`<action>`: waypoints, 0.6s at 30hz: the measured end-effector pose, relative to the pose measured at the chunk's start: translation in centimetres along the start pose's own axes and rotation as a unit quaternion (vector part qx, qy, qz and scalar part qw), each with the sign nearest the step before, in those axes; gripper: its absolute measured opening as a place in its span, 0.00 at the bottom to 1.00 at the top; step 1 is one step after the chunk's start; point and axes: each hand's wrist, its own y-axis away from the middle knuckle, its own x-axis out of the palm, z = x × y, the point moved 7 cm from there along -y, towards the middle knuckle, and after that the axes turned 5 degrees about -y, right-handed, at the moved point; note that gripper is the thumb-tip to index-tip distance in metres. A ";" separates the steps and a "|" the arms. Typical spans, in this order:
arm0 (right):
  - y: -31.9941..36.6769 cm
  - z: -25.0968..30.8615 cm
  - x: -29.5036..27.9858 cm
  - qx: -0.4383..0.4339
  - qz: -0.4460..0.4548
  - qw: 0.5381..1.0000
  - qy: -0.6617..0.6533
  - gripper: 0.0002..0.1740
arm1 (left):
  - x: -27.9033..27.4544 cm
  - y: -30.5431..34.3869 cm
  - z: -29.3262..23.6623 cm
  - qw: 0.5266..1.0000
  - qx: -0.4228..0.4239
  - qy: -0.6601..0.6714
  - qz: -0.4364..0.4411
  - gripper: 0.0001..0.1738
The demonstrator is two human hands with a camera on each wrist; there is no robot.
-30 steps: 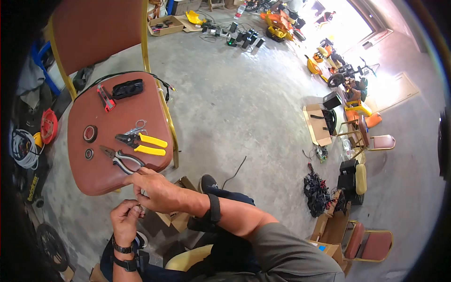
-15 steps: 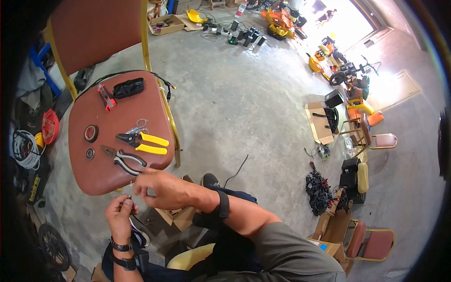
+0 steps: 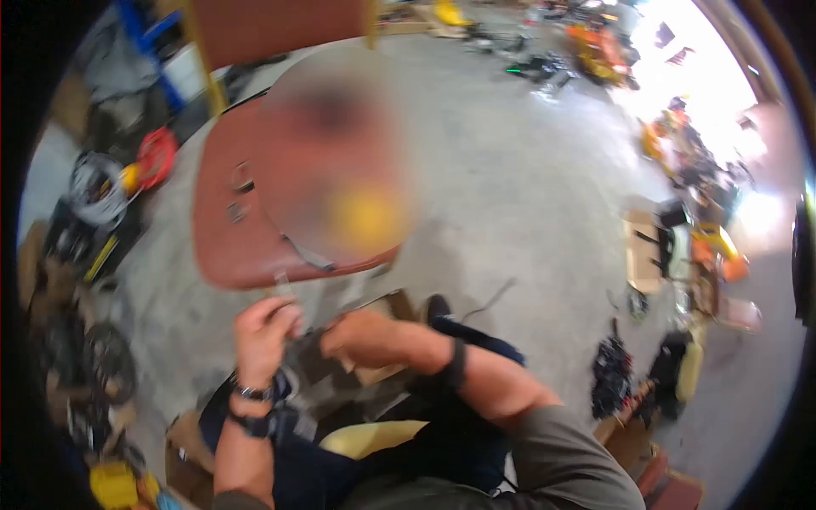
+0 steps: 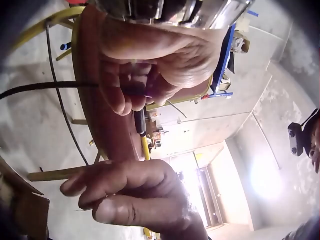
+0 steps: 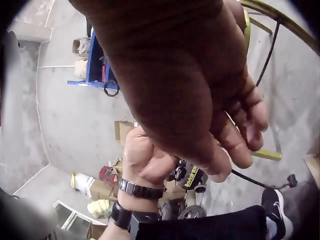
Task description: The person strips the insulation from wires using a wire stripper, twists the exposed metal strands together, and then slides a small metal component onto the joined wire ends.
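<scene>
My left hand [image 3: 262, 336] grips a thin black cable [image 4: 50, 87] in its curled fingers. In the left wrist view a thin wire end [image 4: 177, 110] sticks out past those fingers. The cable's other end carries a small black connector [image 5: 292, 180], seen in the right wrist view. Beside the left hand, my right hand [image 3: 370, 336] is apart from it, its fingers bent loosely and its thumb near the fingertips. Pliers [image 3: 310, 255] lie on the chair seat [image 3: 229, 246] in front, near two small rings [image 3: 242, 180]. A blurred patch hides the seat's right side.
An open cardboard box [image 3: 387, 306] stands on the floor below the right hand. Coiled cable [image 3: 95, 191] and a red item [image 3: 156, 158] lie left of the chair. A tangle of black wires [image 3: 612, 374] sits on the floor at right.
The head view has swung, so the chair and floor things shift to the right and blur. The hands, close together earlier, are now farther apart, the right one moved away from the left.
</scene>
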 end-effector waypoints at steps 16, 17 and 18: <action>0.6 -0.6 -8.0 0.200 -0.215 0.812 -0.505 0.12 | 2.9 1.6 -2.5 0.983 0.094 -0.033 0.155 0.07; 0.6 -0.8 -7.9 0.192 -0.211 0.807 -0.517 0.11 | 3.0 1.7 -2.6 0.982 0.090 -0.031 0.160 0.07; 0.5 -1.0 -7.6 0.183 -0.207 0.802 -0.529 0.10 | 3.1 1.7 -2.6 0.982 0.087 -0.030 0.165 0.07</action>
